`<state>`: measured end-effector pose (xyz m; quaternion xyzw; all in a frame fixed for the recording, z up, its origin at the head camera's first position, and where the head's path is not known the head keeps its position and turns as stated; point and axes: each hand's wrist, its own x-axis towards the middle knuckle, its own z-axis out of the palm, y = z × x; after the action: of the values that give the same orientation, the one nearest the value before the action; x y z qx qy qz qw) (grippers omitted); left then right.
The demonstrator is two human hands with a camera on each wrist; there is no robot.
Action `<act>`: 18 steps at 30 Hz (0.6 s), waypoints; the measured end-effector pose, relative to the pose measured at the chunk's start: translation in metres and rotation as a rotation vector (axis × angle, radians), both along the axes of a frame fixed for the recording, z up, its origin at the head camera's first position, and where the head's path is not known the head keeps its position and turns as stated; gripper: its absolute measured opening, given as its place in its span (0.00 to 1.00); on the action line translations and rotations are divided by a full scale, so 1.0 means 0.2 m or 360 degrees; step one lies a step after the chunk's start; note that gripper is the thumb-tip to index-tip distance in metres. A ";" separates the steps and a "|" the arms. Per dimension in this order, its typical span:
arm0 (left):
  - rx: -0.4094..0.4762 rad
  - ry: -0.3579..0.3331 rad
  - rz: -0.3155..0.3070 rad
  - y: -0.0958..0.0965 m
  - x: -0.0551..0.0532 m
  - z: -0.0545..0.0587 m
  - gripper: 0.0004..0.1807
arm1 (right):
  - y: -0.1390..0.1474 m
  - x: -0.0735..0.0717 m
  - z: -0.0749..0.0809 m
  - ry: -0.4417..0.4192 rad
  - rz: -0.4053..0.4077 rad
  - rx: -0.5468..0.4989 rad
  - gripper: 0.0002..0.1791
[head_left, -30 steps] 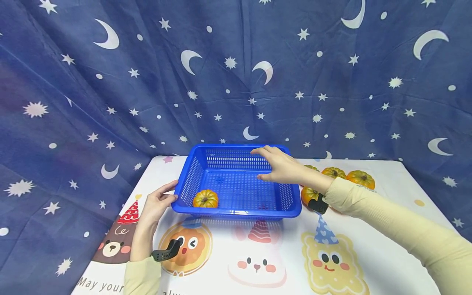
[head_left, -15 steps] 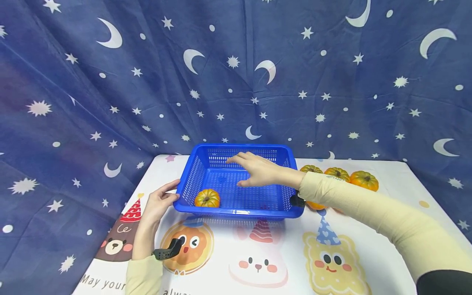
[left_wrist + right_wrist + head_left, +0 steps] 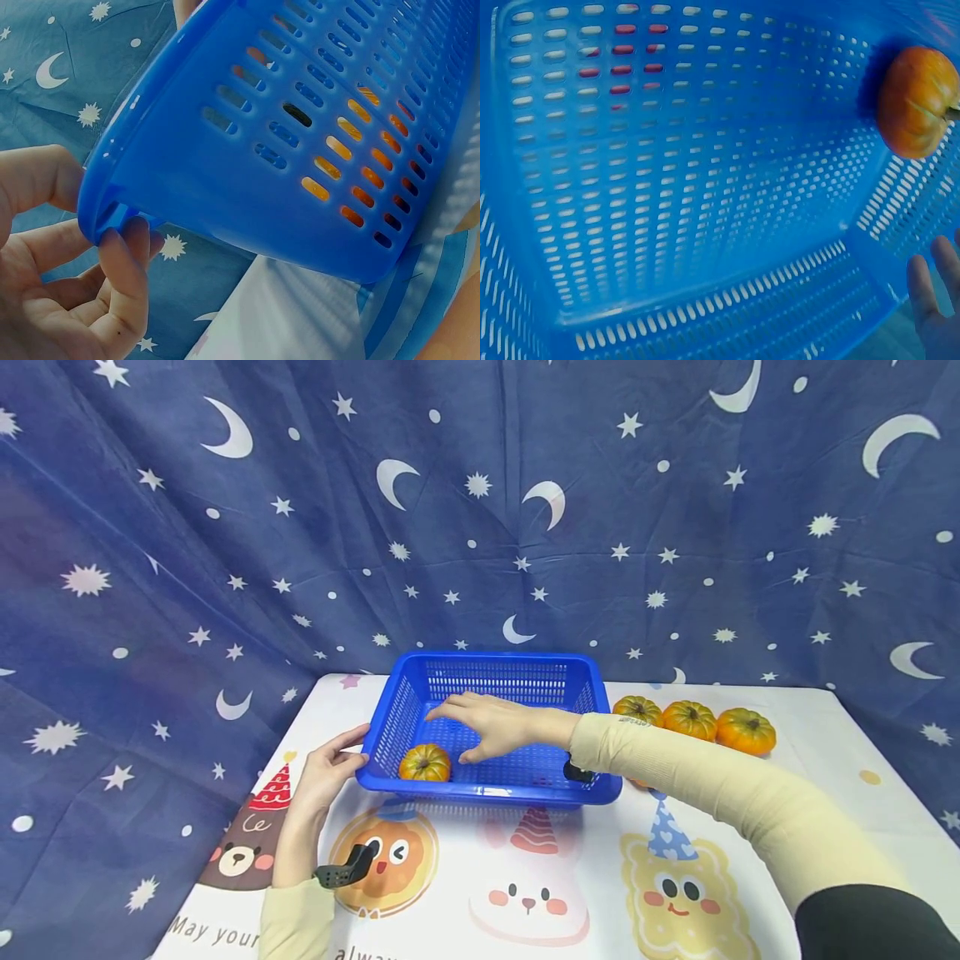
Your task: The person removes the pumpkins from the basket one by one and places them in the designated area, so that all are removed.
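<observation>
A blue slotted plastic basket stands on the table, with one small orange-green pumpkin in its front left corner. My left hand grips the basket's left rim; the left wrist view shows the thumb and fingers pinching the rim. My right hand hovers over the inside of the basket, to the right of that pumpkin, fingers spread and holding nothing. In the right wrist view the pumpkin lies at upper right, apart from the fingertips.
Outside the basket, to its right, sit several more pumpkins, partly covered by my right sleeve. A white cartoon-print cloth covers the table. A blue star-and-moon curtain hangs behind it.
My right hand has moved left across the basket, from its right side toward the pumpkin inside, and a little lower. The left hand keeps its grip on the rim.
</observation>
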<state>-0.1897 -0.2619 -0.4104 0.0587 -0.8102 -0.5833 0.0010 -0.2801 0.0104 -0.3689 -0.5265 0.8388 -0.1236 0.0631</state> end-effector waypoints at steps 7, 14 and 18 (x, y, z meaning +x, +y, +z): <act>-0.0004 0.0010 -0.0019 0.00 0.00 0.00 0.28 | -0.07 0.01 -0.09 -0.0049 0.0070 0.0097 0.42; -0.0022 -0.0001 -0.0005 -0.01 0.00 0.00 0.27 | -0.13 0.01 -0.13 -0.0133 0.0095 0.0131 0.44; -0.0023 -0.0010 0.0007 -0.01 0.00 -0.01 0.27 | -0.16 0.00 -0.15 -0.0163 0.0083 0.0139 0.45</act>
<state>-0.1897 -0.2635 -0.4116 0.0622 -0.8143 -0.5771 0.0000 -0.2807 -0.0218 -0.3997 -0.5380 0.8250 -0.1120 0.1321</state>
